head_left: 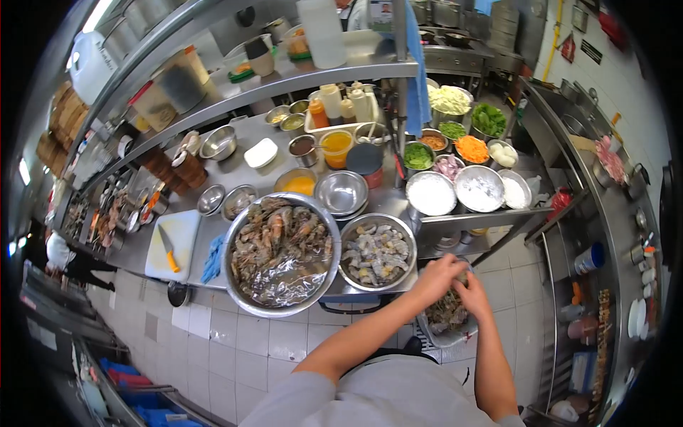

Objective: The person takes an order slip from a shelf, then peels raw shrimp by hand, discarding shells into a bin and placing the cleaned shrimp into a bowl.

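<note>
My left hand (445, 272) and my right hand (470, 293) meet over a container of shrimp shells and heads (447, 313) low on the right. Both hands are closed, fingertips pinched together around a small greyish piece that looks like a shrimp, mostly hidden by the fingers. At the counter's front edge, left of my hands, a steel bowl (411, 269) holds peeled shrimp (376, 252). Further left, a larger steel bowl (235, 285) contains whole unpeeled shrimp (274, 231) in water.
On the left, a knife (168, 250) lies on a white cutting board (186, 220) beside a blue cloth (213, 257). Bowls of chopped vegetables (472, 149) and white powder (431, 193) stand at right. A metal shelf (284, 84) spans above the counter. Several sauce bottles (330, 99) stand behind.
</note>
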A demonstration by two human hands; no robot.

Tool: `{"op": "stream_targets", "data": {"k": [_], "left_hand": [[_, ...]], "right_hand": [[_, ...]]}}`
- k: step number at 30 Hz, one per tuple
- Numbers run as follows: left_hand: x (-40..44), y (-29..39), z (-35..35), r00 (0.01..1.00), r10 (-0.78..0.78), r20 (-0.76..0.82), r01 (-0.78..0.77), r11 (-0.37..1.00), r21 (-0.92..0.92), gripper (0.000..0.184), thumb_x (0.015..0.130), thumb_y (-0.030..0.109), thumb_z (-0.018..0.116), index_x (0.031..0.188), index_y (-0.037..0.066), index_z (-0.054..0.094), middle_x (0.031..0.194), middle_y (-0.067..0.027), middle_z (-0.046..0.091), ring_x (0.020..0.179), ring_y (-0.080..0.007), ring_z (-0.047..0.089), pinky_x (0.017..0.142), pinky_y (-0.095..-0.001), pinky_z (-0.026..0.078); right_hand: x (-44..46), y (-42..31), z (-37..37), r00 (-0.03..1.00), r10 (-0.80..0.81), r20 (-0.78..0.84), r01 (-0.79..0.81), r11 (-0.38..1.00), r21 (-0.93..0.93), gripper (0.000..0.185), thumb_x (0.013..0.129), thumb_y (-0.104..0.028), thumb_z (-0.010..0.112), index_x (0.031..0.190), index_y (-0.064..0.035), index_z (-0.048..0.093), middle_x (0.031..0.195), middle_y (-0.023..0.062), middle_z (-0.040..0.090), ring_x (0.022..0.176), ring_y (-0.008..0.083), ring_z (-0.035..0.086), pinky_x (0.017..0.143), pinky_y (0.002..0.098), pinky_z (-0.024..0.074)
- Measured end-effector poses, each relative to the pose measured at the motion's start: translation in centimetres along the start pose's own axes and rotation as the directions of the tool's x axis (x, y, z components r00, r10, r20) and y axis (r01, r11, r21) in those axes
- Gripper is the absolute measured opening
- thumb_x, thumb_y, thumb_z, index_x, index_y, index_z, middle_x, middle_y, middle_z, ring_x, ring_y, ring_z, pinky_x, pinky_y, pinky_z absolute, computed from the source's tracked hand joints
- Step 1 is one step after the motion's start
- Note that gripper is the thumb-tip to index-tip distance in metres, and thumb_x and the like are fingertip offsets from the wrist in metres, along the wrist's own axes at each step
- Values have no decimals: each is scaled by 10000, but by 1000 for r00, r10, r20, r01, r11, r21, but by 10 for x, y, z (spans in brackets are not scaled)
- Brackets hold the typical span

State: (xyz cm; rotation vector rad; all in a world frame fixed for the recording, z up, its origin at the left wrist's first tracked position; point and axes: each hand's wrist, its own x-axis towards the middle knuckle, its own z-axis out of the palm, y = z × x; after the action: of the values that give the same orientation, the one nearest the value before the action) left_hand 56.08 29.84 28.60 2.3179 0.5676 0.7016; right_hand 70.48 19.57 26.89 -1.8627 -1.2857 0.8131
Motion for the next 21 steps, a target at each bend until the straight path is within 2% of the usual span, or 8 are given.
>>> {"op": "stream_targets", "data": {"k": [2,6,9,10,12,14,18,21], "left_hand": [[-1,8,0,996,87,10,-88,987,137,471,815,66,576,1281,129,610,1238,-167,572,1068,-352,604,879,-433,481],[-2,2,19,984,175,39,-180,951,253,451,852,131,537,1296,67,580,1184,-119,572,1029,-287,570,871,-398,454],[-3,-9,42,1000,21,-2,-20,994,112,442,836,81,569,1273,20,585,1071,-175,654,976,-349,617,860,-427,492],[-3,-18,56,999,-39,-26,40,998,42,427,835,62,577,1257,1,591,1066,-209,672,981,-381,638,865,-449,503],[-8,-20,70,979,-202,11,201,967,-160,395,846,60,572,1230,-33,591,1086,-268,660,1017,-429,639,883,-481,504],[-7,-13,63,951,-289,111,305,935,-180,422,856,93,571,1259,-31,558,1107,-288,642,1054,-441,620,902,-482,498],[-1,2,68,972,-219,90,230,965,-130,468,849,107,586,1298,-7,520,1091,-289,645,1038,-443,623,887,-475,505],[9,14,54,930,-284,233,322,936,-144,445,867,118,586,1290,-6,525,1122,-291,633,1084,-438,602,901,-473,498]], "right_hand": [[-1,14,-1,991,48,-125,-51,999,-17,305,886,-248,658,1066,-6,613,998,241,672,942,427,639,795,462,491],[-4,36,-4,991,47,-125,-66,987,-147,301,883,-257,663,1055,-13,630,942,246,678,900,435,644,762,466,495],[-10,17,-11,987,-8,-160,-18,987,-159,237,884,-230,665,1018,-36,686,938,220,691,893,414,654,761,459,501],[-11,16,-9,981,-36,-193,5,987,-160,214,883,-208,667,1003,-35,700,888,187,708,812,312,688,749,402,513],[-9,34,-4,974,-110,-196,72,978,-194,238,890,-244,660,1003,-39,705,904,184,707,828,341,684,748,414,518],[-7,33,-9,984,-112,-138,74,963,-259,252,903,-278,647,932,-31,688,896,191,692,831,373,666,741,435,513],[-5,24,-12,989,22,-144,-53,976,-211,347,898,-323,570,934,16,636,911,253,671,882,432,643,774,488,495],[-5,29,-12,977,25,-214,-83,960,-266,346,886,-320,527,941,5,632,920,252,669,891,443,634,789,510,488]]}}
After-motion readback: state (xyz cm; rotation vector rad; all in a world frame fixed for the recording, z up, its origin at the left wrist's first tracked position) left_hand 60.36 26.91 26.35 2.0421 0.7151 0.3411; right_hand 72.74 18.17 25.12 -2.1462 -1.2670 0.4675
